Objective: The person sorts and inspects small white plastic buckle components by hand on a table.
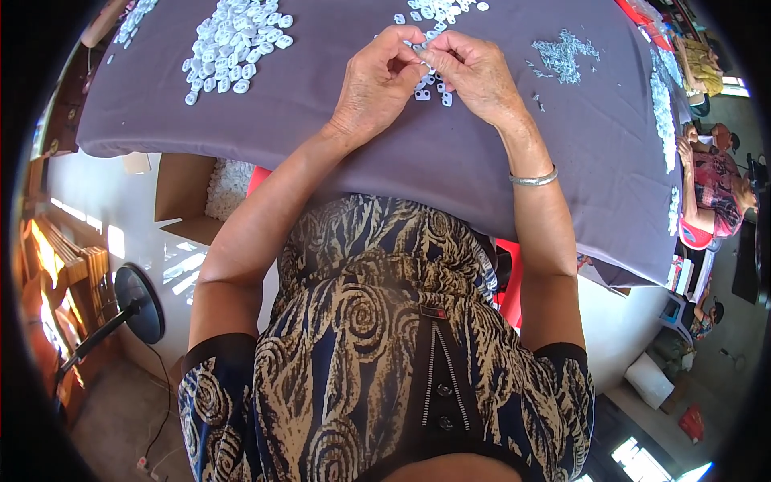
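Note:
Both my hands meet over the far middle of the cloth-covered table, fingertips pinched together. My left hand is closed, its thumb and forefinger nearly touching those of my right hand. That right hand is pinched closed too, a silver bangle on its wrist. Whatever the fingertips hold is too small and covered to make out. Beneath and beside them lie several small white plastic pieces with holes. Left of my hands spreads a large heap of white plastic pieces. To the right is a loose scatter of tiny silvery slivers.
More white pieces lie beyond my hands. Along the right edge of the grey tablecloth run further piles, where other people sit. Below the table at left stands an open cardboard box of white pieces; a black round-based stand is nearby.

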{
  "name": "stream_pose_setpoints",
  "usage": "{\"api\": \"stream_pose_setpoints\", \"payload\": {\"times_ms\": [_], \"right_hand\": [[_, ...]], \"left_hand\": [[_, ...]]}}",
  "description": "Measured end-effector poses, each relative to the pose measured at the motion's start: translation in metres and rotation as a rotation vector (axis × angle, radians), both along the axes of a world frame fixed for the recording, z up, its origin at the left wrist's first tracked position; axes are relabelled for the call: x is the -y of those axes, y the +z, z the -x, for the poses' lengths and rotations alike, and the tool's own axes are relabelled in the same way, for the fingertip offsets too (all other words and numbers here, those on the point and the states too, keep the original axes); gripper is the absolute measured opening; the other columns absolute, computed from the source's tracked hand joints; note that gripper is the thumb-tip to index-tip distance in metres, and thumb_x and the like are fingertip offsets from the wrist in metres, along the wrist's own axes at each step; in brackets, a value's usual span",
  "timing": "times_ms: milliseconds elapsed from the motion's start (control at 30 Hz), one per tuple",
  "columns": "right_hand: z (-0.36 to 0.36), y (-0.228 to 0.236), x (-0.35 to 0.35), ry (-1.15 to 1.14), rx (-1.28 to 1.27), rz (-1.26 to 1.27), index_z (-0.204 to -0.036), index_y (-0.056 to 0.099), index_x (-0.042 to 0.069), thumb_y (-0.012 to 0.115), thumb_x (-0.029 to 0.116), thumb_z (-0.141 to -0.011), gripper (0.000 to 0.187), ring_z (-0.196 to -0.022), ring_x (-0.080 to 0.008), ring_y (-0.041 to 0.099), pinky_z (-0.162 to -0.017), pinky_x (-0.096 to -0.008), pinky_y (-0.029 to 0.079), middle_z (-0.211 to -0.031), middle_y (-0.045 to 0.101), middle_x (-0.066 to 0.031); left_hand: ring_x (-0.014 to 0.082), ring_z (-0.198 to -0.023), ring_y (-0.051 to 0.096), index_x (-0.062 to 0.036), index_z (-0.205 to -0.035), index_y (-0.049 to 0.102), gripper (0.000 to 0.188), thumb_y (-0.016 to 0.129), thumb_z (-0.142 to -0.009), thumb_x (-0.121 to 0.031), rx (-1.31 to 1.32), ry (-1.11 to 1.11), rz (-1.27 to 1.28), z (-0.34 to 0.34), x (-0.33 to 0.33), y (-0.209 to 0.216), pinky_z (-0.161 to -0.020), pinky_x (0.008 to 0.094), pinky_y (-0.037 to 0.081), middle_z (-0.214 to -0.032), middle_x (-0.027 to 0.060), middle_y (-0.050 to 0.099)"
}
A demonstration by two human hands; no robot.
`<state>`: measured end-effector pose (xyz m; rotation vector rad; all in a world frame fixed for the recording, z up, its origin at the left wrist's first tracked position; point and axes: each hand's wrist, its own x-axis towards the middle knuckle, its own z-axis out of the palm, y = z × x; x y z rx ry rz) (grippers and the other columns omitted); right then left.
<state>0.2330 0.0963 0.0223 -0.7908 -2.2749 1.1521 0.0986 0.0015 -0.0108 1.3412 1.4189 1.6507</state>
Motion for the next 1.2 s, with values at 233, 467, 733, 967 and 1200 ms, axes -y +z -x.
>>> {"api": "stream_pose_setpoints", "payload": {"times_ms": [233, 467, 733, 967, 1200], "right_hand": [[0.002, 0.000, 0.000, 0.004, -0.016, -0.022, -0.087, 0.064, 0.004, 0.063, 0.026, -0.090, 0.022, -0.055, -0.0039, 0.047, -0.049, -0.0203, 0.040, -0.065, 0.054, 0.0036], [0.006, 0.008, 0.006, -0.006, -0.119, 0.042, -0.092, 0.065, 0.005, 0.061, 0.024, -0.091, 0.020, -0.060, -0.0035, 0.048, -0.053, -0.0187, 0.042, -0.069, 0.057, 0.0035], [-0.008, -0.002, -0.007, -0.132, -0.051, -0.095, -0.093, 0.065, 0.004, 0.062, 0.015, -0.089, 0.012, -0.064, -0.0046, 0.053, -0.060, -0.0209, 0.046, -0.071, 0.060, 0.0029], [0.001, -0.002, 0.001, -0.043, -0.024, -0.295, -0.093, 0.064, 0.004, 0.064, 0.010, -0.086, 0.010, -0.067, -0.0066, 0.053, -0.063, -0.0235, 0.045, -0.076, 0.060, 0.0013], [0.016, 0.004, 0.007, 0.074, 0.007, -0.430, -0.090, 0.063, 0.004, 0.064, 0.010, -0.085, 0.008, -0.065, -0.0119, 0.053, -0.060, -0.0270, 0.044, -0.076, 0.057, -0.0015]], "left_hand": [[0.0068, -0.066, 0.055, -0.0048, -0.110, 0.054, 0.029, 0.060, -0.082, 0.001, 0.017, -0.002, -0.012, 0.002, -0.001, 0.000, -0.062, 0.0238, 0.048, -0.075, 0.0016, 0.060], [0.0065, -0.066, 0.054, -0.0045, -0.112, 0.054, 0.031, 0.062, -0.083, 0.001, -0.073, -0.008, -0.060, 0.019, 0.000, 0.013, -0.060, 0.0223, 0.048, -0.076, 0.0008, 0.061], [0.0038, -0.067, 0.048, -0.0017, -0.111, 0.051, 0.032, 0.054, -0.082, 0.012, -0.088, 0.047, -0.124, 0.035, -0.003, 0.027, -0.061, 0.0177, 0.042, -0.073, -0.0034, 0.051], [0.0037, -0.065, 0.047, -0.0024, -0.109, 0.052, 0.030, 0.058, -0.082, 0.009, -0.176, 0.177, -0.163, 0.056, -0.005, 0.017, -0.059, 0.0186, 0.041, -0.071, -0.0039, 0.051], [0.0059, -0.062, 0.049, -0.0025, -0.105, 0.054, 0.027, 0.061, -0.081, 0.007, -0.226, 0.282, -0.176, 0.060, -0.007, 0.013, -0.057, 0.0213, 0.043, -0.067, -0.0007, 0.053]]}}
